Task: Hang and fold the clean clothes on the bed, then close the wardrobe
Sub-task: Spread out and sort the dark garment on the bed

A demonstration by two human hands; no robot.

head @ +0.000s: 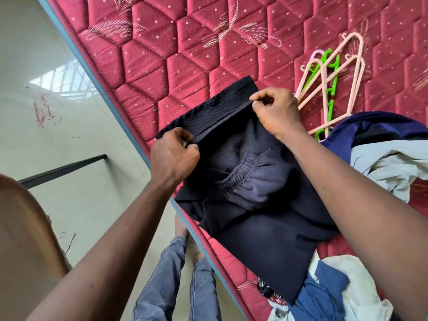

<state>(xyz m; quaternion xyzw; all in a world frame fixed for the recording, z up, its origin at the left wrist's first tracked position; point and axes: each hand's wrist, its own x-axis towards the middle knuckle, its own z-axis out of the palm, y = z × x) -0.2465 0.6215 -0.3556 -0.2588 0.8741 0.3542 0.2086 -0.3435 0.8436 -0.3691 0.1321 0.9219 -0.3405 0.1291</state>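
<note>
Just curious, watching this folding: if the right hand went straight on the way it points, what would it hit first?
Probably the crinkled flap of the black garment, whose edge the right hand pinches, then bare red mattress. The hangers lie off to its side.

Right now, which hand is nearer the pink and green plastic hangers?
Right: the right hand sits beside the pink and green plastic hangers; left hand is across the black garment.

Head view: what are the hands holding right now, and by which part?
Both hold the black garment by its folded edge: the left hand pinches the edge's left end, the right hand its right end.
</note>
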